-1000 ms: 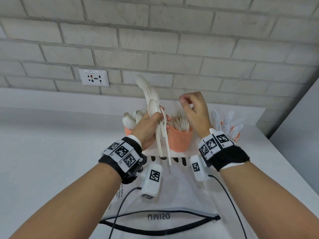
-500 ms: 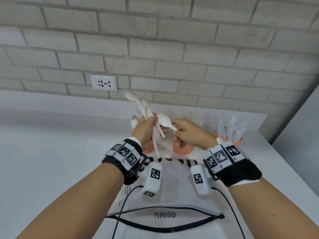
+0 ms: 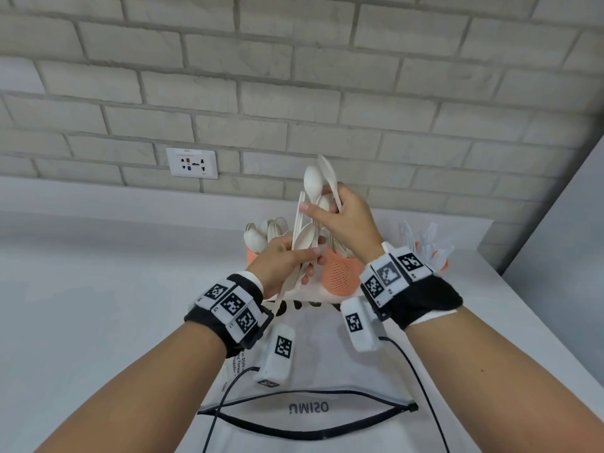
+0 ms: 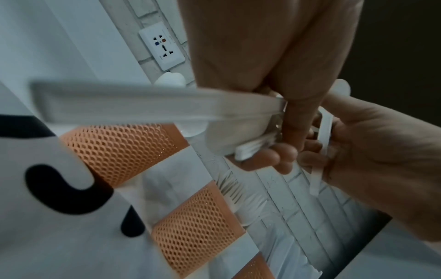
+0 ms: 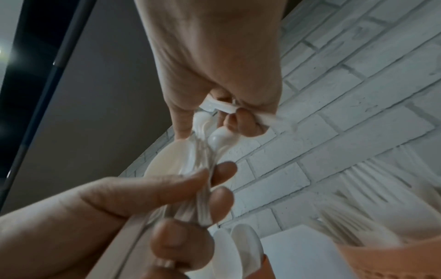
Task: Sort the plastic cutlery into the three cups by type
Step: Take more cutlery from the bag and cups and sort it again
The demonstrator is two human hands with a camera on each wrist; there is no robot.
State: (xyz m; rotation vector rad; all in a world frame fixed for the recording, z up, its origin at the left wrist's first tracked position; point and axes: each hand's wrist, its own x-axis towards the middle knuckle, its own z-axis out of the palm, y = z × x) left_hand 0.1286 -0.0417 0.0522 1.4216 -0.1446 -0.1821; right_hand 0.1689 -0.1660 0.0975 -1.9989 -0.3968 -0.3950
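While the left hand (image 3: 283, 260) curls its fingers round a bundle of white plastic spoons (image 3: 305, 238), too overlapped to count, the right hand (image 3: 348, 220) pinches two spoons (image 3: 314, 184) above it. Three orange mesh cups (image 4: 193, 225) show in the left wrist view; the head view hides part of them.

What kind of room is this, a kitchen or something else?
Hard to say; perhaps a kitchen-like or workshop counter indoors: a white countertop against a painted brick wall, with a wall power socket just above it.
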